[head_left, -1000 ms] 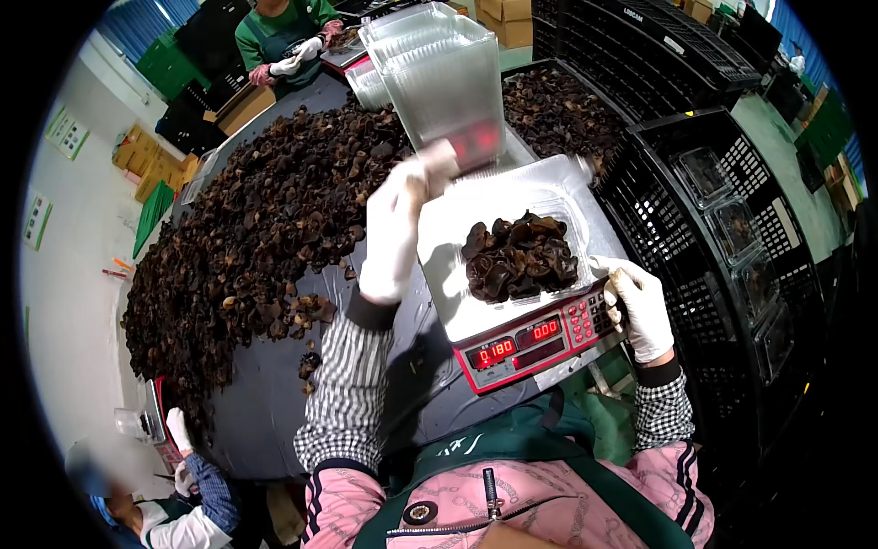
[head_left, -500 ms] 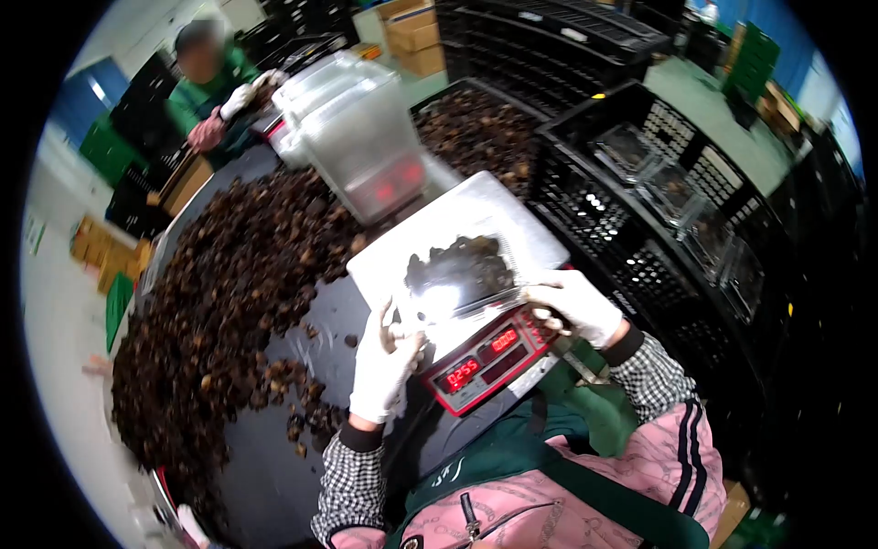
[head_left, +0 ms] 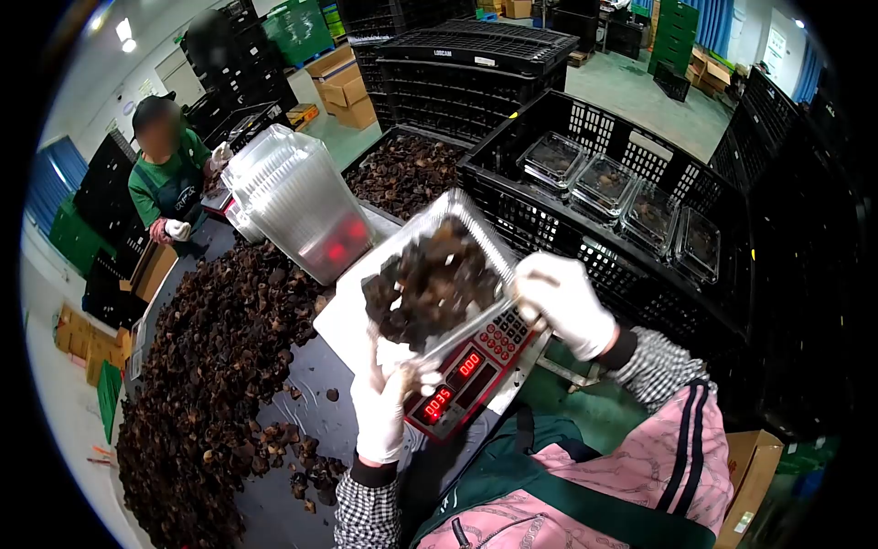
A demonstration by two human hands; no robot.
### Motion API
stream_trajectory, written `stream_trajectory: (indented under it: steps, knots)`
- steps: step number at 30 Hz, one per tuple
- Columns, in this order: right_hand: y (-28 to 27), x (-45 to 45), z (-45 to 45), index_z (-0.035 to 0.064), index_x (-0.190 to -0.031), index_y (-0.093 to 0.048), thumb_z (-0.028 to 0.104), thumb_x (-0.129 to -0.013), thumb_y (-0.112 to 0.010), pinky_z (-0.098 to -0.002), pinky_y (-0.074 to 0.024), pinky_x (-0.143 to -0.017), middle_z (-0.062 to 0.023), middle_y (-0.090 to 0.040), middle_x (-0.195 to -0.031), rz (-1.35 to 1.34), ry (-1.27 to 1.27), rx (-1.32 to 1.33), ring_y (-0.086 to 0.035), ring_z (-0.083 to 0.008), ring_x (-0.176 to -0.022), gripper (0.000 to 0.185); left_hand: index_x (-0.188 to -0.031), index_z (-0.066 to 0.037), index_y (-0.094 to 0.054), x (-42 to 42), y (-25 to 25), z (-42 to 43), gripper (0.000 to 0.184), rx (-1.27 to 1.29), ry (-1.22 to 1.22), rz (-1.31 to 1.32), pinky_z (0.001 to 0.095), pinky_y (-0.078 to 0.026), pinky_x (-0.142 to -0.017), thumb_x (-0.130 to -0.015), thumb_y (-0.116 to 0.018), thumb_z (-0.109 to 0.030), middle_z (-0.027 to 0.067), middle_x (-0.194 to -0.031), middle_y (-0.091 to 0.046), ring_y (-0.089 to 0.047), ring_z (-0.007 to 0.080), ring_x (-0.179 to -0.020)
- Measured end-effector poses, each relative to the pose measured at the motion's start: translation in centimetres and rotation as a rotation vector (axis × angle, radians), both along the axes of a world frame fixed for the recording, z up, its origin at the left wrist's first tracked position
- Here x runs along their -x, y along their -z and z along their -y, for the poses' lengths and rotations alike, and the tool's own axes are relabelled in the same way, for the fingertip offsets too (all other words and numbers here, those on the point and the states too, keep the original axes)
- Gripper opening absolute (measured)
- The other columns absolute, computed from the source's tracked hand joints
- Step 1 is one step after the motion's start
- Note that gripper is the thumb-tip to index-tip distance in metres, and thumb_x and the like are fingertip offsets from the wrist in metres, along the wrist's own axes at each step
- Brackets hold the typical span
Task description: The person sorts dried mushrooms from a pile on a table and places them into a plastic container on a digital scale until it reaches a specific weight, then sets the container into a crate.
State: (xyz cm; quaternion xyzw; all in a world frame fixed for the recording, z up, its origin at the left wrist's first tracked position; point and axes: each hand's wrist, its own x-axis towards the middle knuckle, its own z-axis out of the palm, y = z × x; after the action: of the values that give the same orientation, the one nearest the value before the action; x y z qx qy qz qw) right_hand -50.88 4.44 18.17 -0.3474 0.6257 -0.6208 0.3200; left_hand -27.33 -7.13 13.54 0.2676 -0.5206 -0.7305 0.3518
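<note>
A clear plastic clamshell container holds dark brown dried pieces that look like mushrooms or wood ear. It is tilted and raised above the white plate of a red digital scale. My left hand, in a white glove, grips the container's near left corner, thumb on the front edge. My right hand, also gloved and slightly blurred, closes on its right edge. The scale's red digits are lit.
A stack of clear containers stands behind the scale. Loose dark pieces heap on the table to the left. At right, a black crate holds several filled containers. Across the table is a person in green.
Both hands have lifted the container off the scale plate and tilted it. The scale's lower reading has dropped. The camera view has shifted, showing more of the crate and room.
</note>
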Motion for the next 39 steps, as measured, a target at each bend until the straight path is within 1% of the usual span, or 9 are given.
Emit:
stream_trajectory:
  steps: [4, 7, 13, 19, 24, 28, 32, 36, 39]
  knots:
    - [-9.0, 4.8, -1.3, 0.0048, -0.093, -0.065, 0.012, -0.095, -0.061, -0.0188, -0.0366, -0.044, 0.0036, -0.056, -0.063, -0.284, 0.203, 0.203, -0.047, -0.0032, -0.048, 0.009, -0.164, -0.01, -0.006, 2.0, -3.5, 0.0, 0.083, 0.134, 0.264, 0.033, 0.032, -0.056, -0.086, -0.102, -0.061, -0.014, 0.0236, -0.132, -0.059, -0.068, 0.0202, -0.103]
    - [-12.2, 10.1, -1.6, 0.003, -0.092, -0.065, 0.01, -0.095, -0.062, -0.02, -0.037, -0.048, 0.004, -0.054, -0.065, -0.571, 0.346, 0.197, -0.046, -0.0028, -0.052, 0.008, -0.16, -0.002, -0.023, 2.2, -2.3, 0.4, 0.08, 0.285, 0.074, 0.027, 0.0302, -0.057, -0.081, -0.1, -0.065, -0.036, 0.0174, -0.12, -0.066, -0.069, 0.019, -0.095]
    - [-8.2, 21.6, 2.0, -0.0008, -0.091, -0.063, 0.016, -0.09, -0.064, -0.0297, -0.0474, -0.063, -0.0055, -0.06, -0.069, -1.259, 0.401, 0.037, -0.059, -0.0117, -0.066, 0.017, -0.153, 0.0, -0.037, -2.2, 2.3, 2.8, 0.065, 0.147, -0.064, 0.188, 0.0268, -0.055, -0.08, -0.102, -0.064, -0.029, 0.0111, -0.109, -0.07, -0.068, 0.0149, -0.088]
    - [-3.7, 25.9, 4.2, 0.0076, -0.079, -0.065, 0.013, -0.087, -0.062, -0.0252, -0.0358, -0.039, 0.0025, -0.054, -0.059, -0.081, 0.2, -0.388, -0.05, -0.0083, -0.045, 0.01, -0.148, 0.003, -0.043, -7.5, 3.9, 3.5, 0.049, 0.012, -0.256, 0.227, 0.0258, -0.055, -0.076, -0.105, -0.055, -0.018, 0.0141, -0.109, -0.071, -0.069, 0.0148, -0.085]
    - [5.2, 31.3, 5.1, 0.0066, -0.079, -0.065, 0.014, -0.089, -0.063, -0.0297, -0.037, -0.036, -0.0009, -0.056, -0.058, 0.051, 0.114, -0.692, -0.048, -0.0123, -0.041, 0.013, -0.143, 0.002, -0.049, -11.4, 6.6, 4.1, 0.042, -0.105, -0.424, 0.182, 0.0256, -0.053, -0.069, -0.105, -0.054, -0.016, 0.0137, -0.107, -0.072, -0.067, 0.015, -0.079]
    - [6.9, 31.3, 6.2, 0.0042, -0.073, -0.065, 0.014, -0.086, -0.062, -0.0312, -0.0332, -0.036, -0.0033, -0.054, -0.055, -0.175, 0.122, -0.885, -0.045, -0.0143, -0.038, 0.016, -0.14, 0.002, -0.051, -11.9, 7.6, 3.8, 0.039, -0.162, -0.455, 0.162, 0.0259, -0.053, -0.068, -0.105, -0.053, -0.015, 0.0139, -0.105, -0.072, -0.068, 0.0156, -0.078]
    - [7.1, 34.7, 6.7, 0.0037, -0.077, -0.068, 0.017, -0.09, -0.061, -0.032, -0.0314, -0.037, -0.0016, -0.056, -0.058, -0.019, 0.017, -0.853, -0.045, -0.0148, -0.039, 0.02, -0.137, 0.002, -0.053, -12.0, 9.0, 3.5, 0.038, -0.192, -0.429, 0.153, 0.0252, -0.054, -0.068, -0.104, -0.058, -0.014, 0.0134, -0.106, -0.072, -0.069, 0.0157, -0.078]
    - [4.1, 31.8, 8.3, 0.0061, -0.063, -0.067, 0.014, -0.082, -0.068, -0.0317, -0.0337, -0.037, -0.0042, -0.056, -0.054, -0.42, 0.069, -0.966, -0.047, -0.0154, -0.04, 0.02, -0.136, 0.002, -0.055, -12.7, 8.9, 3.4, 0.035, -0.24, -0.442, 0.142, 0.0254, -0.054, -0.069, -0.104, -0.057, -0.013, 0.0139, -0.106, -0.072, -0.069, 0.0163, -0.079]
    - [16.1, 39.2, 12.7, -0.0019, -0.081, -0.076, 0.02, -0.083, -0.065, -0.0468, -0.0575, -0.067, -0.0247, -0.073, -0.084, -1.181, 0.11, -0.86, -0.072, -0.0405, -0.077, 0.024, -0.135, 0.003, -0.055, -13.1, 9.3, 3.4, 0.034, -0.232, -0.454, 0.143, 0.0258, -0.054, -0.07, -0.104, -0.056, -0.013, 0.0144, -0.106, -0.072, -0.069, 0.0166, -0.079]
